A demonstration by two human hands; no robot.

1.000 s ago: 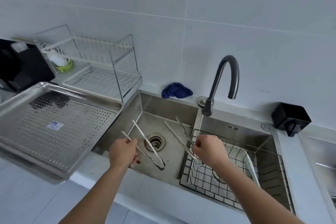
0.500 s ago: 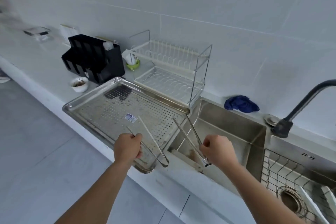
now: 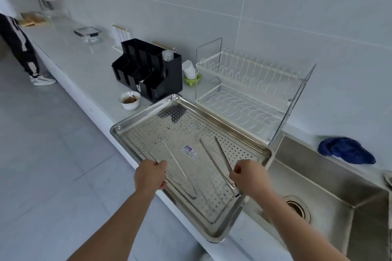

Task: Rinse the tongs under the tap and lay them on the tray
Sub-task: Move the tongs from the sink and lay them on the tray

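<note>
Holding one pair of tongs per hand, both over the tray (image 3: 250,148); only one view here, the head cam.

L hand (image 3: 151,176) is fisted around the left tongs (image 3: 180,170) partway along one arm, hinge end pointing back toward the person, tips splayed away. R hand (image 3: 249,178) is closed the same way on the right tongs (image 3: 220,161), their hinge end poking out just below the fist, tips fanned fwd over the perforated floor. Can't tell whether either pair touches the tray yet or hangs just above it; they look low and close to flat.

The sticker (image 3: 189,151) sits btwn the two hands, a bit ahead. Sink (image 3: 331,178) lies to the right of the R hand, tap not in frame. Dish rack (image 3: 250,91) is beyond both hands, black organiser (image 3: 148,70) and a small bowl (image 3: 129,100) fwd-left of the L hand, blue cloth (image 3: 345,150) far right.

Progress, as a judgement: no water running near the tongs, both pairs at the tray, so rinse looks done. Left: lower them flat, let go, pull hands clear.
</note>
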